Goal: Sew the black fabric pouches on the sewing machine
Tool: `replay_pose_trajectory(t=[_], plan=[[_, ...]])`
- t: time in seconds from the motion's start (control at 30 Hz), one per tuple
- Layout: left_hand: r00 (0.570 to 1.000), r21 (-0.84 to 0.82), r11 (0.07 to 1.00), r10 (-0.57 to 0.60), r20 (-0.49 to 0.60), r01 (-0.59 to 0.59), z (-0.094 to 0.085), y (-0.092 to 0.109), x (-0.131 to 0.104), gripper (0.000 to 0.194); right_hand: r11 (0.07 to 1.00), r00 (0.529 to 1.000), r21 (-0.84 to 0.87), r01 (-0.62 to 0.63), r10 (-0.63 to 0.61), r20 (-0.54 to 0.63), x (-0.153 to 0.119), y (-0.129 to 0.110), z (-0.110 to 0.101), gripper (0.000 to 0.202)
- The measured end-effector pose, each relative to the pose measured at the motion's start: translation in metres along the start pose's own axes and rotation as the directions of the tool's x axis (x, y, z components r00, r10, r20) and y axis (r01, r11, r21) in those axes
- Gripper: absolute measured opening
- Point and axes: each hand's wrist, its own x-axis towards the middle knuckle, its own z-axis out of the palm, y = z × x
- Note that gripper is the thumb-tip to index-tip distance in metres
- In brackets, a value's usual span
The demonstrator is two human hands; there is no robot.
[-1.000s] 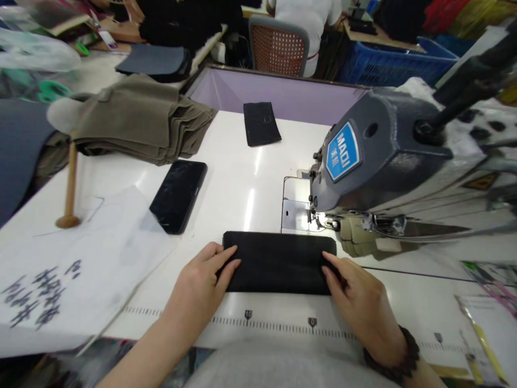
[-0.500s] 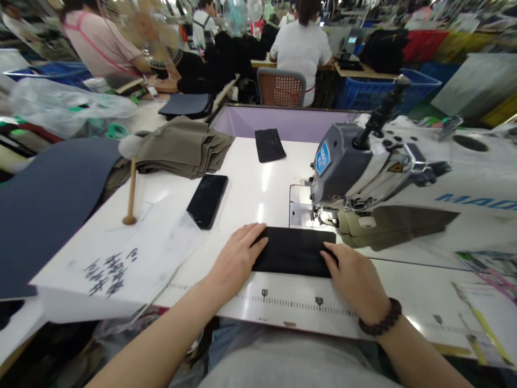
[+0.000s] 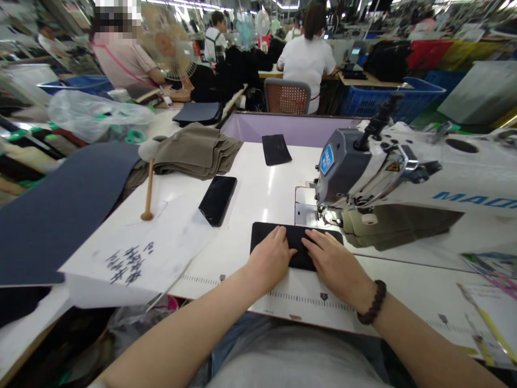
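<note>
A black rectangular piece of fabric (image 3: 262, 233) lies flat on the white sewing table, just in front of the sewing machine (image 3: 347, 167). My left hand (image 3: 271, 260) rests on its middle, fingers laid on the cloth and thumb out to the side. Close beside it, my right hand (image 3: 333, 264) lies on the right half with its fingers stretched out. Neither hand grips the cloth; parts of it are hidden under them. Olive fabric pieces (image 3: 396, 223) lie under the machine arm, to the right of the needle area.
Left of the cloth lie a black phone (image 3: 218, 200) and a marked white sheet (image 3: 161, 242) with a wooden-handled tool (image 3: 148, 188) on it. Folded brown-olive cloth (image 3: 197, 151) and a small black piece (image 3: 276, 149) lie farther back. Co-workers sit beyond the purple panel (image 3: 283, 127).
Both hands have moved inward over the black fabric, from its two ends to near its middle, and now lie close together. The camera view has shifted slightly.
</note>
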Motion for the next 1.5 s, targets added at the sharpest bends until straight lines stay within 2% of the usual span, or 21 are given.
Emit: replay_pose_trajectory(t=[0.13,0.27,0.47,0.57,0.67,0.8,0.87,0.97,1.03,1.1,1.2,1.27,1.33,1.4,1.5], plan=[[0.996,-0.066,0.995,-0.08,-0.041,0.077,0.009,0.001,-0.003,0.043,0.998,0.998,0.026,-0.057,0.057,0.007,0.0,-0.007,0.003,0.04],[0.988,-0.122,0.981,-0.153,-0.018,0.149,0.016,-0.002,-0.007,0.052,0.996,0.996,0.027,-0.088,0.087,0.032,-0.003,-0.007,0.01,0.044],[0.987,-0.091,0.983,-0.155,0.031,0.157,0.018,-0.006,-0.006,0.058,0.991,0.989,0.026,-0.131,0.129,0.073,-0.006,-0.005,0.012,0.044],[0.986,-0.025,0.986,-0.161,0.048,0.162,0.02,-0.017,-0.013,0.066,0.988,0.986,0.023,-0.15,0.148,0.081,-0.006,-0.006,0.012,0.044],[0.976,0.053,0.976,-0.214,0.045,0.212,0.021,-0.036,-0.029,0.072,0.986,0.984,0.035,-0.162,0.159,0.075,-0.005,-0.006,0.012,0.045],[0.964,0.114,0.957,-0.262,-0.042,0.265,0.017,-0.046,-0.048,0.066,0.983,0.983,0.057,-0.173,0.168,0.077,-0.005,-0.006,0.013,0.045],[0.983,0.101,0.98,-0.166,-0.074,0.173,0.012,-0.042,-0.048,0.049,0.981,0.981,0.073,-0.18,0.173,0.09,-0.005,-0.007,0.011,0.045],[0.998,0.026,0.998,0.062,0.0,-0.062,0.005,-0.033,-0.035,0.032,0.972,0.976,0.117,-0.204,0.193,0.097,-0.005,-0.006,0.003,0.045],[0.997,-0.01,0.998,0.055,0.046,-0.055,0.003,-0.032,-0.017,0.029,0.961,0.972,0.158,-0.229,0.217,0.088,-0.005,-0.003,-0.005,0.045],[0.998,-0.017,0.999,-0.043,0.045,0.043,0.003,-0.036,0.006,0.033,0.955,0.973,0.193,-0.225,0.211,0.091,-0.006,0.006,-0.013,0.041],[0.995,-0.01,0.999,-0.031,0.1,0.032,0.005,-0.042,0.042,0.055,0.969,0.99,0.226,-0.095,0.068,0.123,-0.005,0.026,-0.02,0.033],[0.991,0.009,1.0,0.007,0.132,-0.008,0.006,-0.043,0.062,0.06,0.97,0.99,0.238,0.04,-0.071,0.122,-0.003,0.042,-0.02,0.029],[0.99,0.012,0.997,0.078,0.115,-0.08,0.004,-0.041,0.075,0.053,0.957,0.98,0.248,0.152,-0.178,0.089,-0.001,0.056,-0.017,0.028],[0.978,-0.029,0.983,0.181,0.1,-0.179,0.003,-0.036,0.082,0.038,0.94,0.971,0.261,0.221,-0.237,0.031,0.0,0.065,-0.013,0.026],[0.967,-0.115,0.965,0.244,0.077,-0.234,0.004,-0.027,0.083,0.024,0.939,0.973,0.253,0.231,-0.231,-0.031,-0.002,0.072,-0.007,0.027]])
